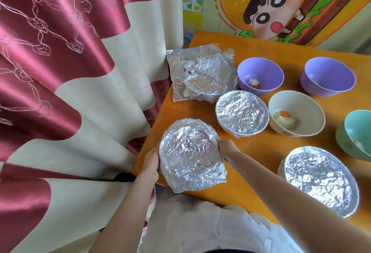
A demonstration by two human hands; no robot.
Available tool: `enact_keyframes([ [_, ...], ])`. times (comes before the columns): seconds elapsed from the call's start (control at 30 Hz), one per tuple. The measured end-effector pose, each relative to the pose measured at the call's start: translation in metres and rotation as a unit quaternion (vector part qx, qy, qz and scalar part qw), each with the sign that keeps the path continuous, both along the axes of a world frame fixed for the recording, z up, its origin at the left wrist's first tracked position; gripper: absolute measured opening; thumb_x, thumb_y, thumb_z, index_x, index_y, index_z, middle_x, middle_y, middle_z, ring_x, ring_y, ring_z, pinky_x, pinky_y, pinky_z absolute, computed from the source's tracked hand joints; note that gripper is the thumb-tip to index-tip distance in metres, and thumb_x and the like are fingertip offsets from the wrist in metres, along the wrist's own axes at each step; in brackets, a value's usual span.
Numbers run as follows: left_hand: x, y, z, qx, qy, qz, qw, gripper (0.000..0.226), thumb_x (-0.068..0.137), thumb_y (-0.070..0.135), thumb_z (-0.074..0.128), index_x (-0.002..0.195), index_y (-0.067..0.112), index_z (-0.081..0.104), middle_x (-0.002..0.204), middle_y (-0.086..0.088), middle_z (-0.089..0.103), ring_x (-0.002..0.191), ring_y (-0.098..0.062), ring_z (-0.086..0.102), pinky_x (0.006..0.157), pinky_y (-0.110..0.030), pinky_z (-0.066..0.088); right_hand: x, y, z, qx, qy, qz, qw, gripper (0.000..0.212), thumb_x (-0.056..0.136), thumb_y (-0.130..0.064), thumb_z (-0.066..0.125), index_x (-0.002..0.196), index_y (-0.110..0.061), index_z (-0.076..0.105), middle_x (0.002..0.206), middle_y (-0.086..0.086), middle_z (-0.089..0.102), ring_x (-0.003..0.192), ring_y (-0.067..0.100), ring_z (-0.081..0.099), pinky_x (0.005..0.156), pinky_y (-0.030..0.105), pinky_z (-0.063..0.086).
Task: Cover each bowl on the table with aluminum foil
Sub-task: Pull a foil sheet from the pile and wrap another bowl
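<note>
Near the table's front left corner, both my hands hold a crumpled, bowl-shaped sheet of aluminum foil; whether a bowl sits under it is hidden. My left hand grips its left edge and my right hand pinches its right edge. Two foil-covered bowls stand on the orange table: one in the middle, one at the front right. Uncovered are two purple bowls, a cream bowl with food, and a teal bowl at the right edge.
A pile of used, crumpled foil sheets lies at the table's back left corner, overhanging the edge. A red and cream curtain hangs close along the table's left side. A cartoon wall picture stands behind the table.
</note>
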State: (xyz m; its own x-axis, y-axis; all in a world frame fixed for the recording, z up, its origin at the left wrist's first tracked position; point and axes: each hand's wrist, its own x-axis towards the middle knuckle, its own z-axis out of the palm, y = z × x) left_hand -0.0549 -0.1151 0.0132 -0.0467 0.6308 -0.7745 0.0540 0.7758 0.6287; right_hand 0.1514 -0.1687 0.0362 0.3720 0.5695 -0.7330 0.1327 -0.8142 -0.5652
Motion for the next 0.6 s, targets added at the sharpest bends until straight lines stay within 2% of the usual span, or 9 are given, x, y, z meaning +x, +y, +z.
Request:
enact_keyframes([
  [0.07,-0.002,0.001,0.000,-0.010,0.007,-0.018,1.000,0.026,0.095,0.036,0.051,0.091,0.017,0.068,0.088,-0.007,0.069,0.086,-0.027,0.064,0.089,-0.040,0.049,0.000,0.000,-0.002,0.000,0.017,-0.030,0.999,0.031,0.103,-0.023,0.036,0.094,-0.001,0.056,0.058,0.002,0.033,0.049,0.012,0.027,0.043,0.022,0.023],
  [0.13,-0.006,0.005,0.000,-0.012,0.015,-0.046,0.999,0.027,0.096,0.032,0.050,0.100,0.011,0.067,0.090,-0.008,0.068,0.085,-0.026,0.064,0.085,-0.039,0.051,0.001,0.000,-0.001,0.008,0.011,-0.054,0.998,0.038,0.103,-0.026,0.037,0.076,-0.006,0.052,0.058,0.002,0.035,0.050,0.013,0.031,0.046,0.025,0.026],
  [0.17,-0.007,0.008,0.000,-0.006,0.025,-0.054,0.998,0.027,0.097,0.031,0.049,0.101,0.010,0.065,0.093,-0.009,0.067,0.087,-0.026,0.063,0.085,-0.039,0.051,0.002,0.000,0.000,0.014,0.003,-0.057,0.998,0.038,0.104,-0.028,0.034,0.083,-0.004,0.055,0.062,0.003,0.041,0.055,0.015,0.040,0.050,0.027,0.034],
  [0.2,-0.008,0.012,0.001,0.010,0.040,-0.054,0.998,0.027,0.098,0.032,0.046,0.098,0.009,0.062,0.099,-0.007,0.065,0.092,-0.026,0.062,0.088,-0.039,0.051,0.002,0.000,0.001,0.024,-0.011,-0.051,0.998,0.040,0.104,-0.029,0.029,0.100,-0.001,0.058,0.072,0.007,0.050,0.069,0.021,0.053,0.062,0.030,0.044],
  [0.27,-0.010,0.021,0.006,0.071,0.086,-0.053,0.992,0.025,0.099,0.035,0.041,0.096,0.014,0.052,0.106,-0.003,0.056,0.100,-0.025,0.054,0.091,-0.036,0.044,0.004,-0.001,0.004,0.029,-0.050,-0.024,0.998,0.047,0.104,-0.029,0.024,0.127,0.005,0.046,0.105,0.017,0.059,0.104,0.031,0.056,0.090,0.038,0.044],
  [0.37,-0.008,0.035,0.021,0.209,0.148,-0.116,0.960,0.020,0.099,0.035,0.040,0.102,0.018,0.050,0.102,0.000,0.050,0.097,-0.018,0.046,0.084,-0.031,0.034,0.003,-0.007,0.005,0.058,-0.096,0.037,0.993,0.046,0.103,-0.033,0.026,0.131,0.002,0.038,0.119,0.017,0.054,0.103,0.027,0.052,0.082,0.033,0.039],
  [0.43,-0.001,0.043,0.030,0.268,0.148,-0.178,0.935,0.022,0.099,0.034,0.041,0.099,0.016,0.053,0.099,0.002,0.051,0.094,-0.015,0.046,0.082,-0.029,0.033,-0.001,-0.011,0.006,0.118,-0.156,0.096,0.976,0.043,0.102,-0.029,0.030,0.134,-0.001,0.035,0.132,0.016,0.047,0.117,0.027,0.046,0.089,0.032,0.036],
  [0.5,0.008,0.051,0.035,0.285,0.142,-0.249,0.915,0.031,0.099,0.037,0.040,0.112,0.015,0.058,0.106,0.005,0.054,0.101,-0.011,0.047,0.088,-0.027,0.033,-0.008,-0.012,0.012,0.177,-0.210,0.157,0.949,0.043,0.103,-0.026,0.031,0.139,-0.003,0.032,0.141,0.013,0.039,0.132,0.024,0.035,0.105,0.032,0.028],
  [0.6,0.023,0.060,0.036,0.253,0.120,-0.354,0.892,0.037,0.099,0.046,0.035,0.116,0.019,0.054,0.106,0.010,0.049,0.100,-0.006,0.044,0.093,-0.030,0.032,-0.016,0.002,0.021,0.232,-0.225,0.215,0.922,0.044,0.103,-0.027,0.029,0.143,-0.007,0.029,0.146,0.009,0.036,0.137,0.020,0.030,0.110,0.027,0.023],
])
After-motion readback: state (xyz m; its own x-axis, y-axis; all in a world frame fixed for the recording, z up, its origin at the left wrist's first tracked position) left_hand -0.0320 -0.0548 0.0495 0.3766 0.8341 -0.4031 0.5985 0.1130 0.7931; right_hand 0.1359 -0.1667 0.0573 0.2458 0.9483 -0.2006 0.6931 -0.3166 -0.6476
